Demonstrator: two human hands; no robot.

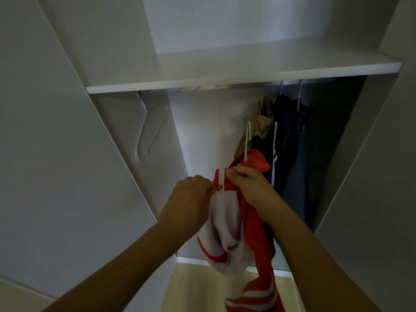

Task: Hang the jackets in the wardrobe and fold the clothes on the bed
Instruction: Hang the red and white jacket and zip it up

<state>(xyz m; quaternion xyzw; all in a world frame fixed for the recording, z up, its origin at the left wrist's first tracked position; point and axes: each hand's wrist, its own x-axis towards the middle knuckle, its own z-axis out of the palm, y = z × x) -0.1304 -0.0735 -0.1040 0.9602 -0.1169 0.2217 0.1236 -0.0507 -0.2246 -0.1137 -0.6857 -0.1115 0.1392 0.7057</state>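
The rail under the wardrobe shelf is mostly hidden, and the right compartment lies in shadow, so the dark jackets and tan jacket hanging there blur together. The red jacket, with white lining and white stripes, hangs in front of the open wardrobe on a white hanger whose hook is free of the rail. The right hand pinches its collar; the left hand pinches the front edge beside it. Empty hangers hang at the left.
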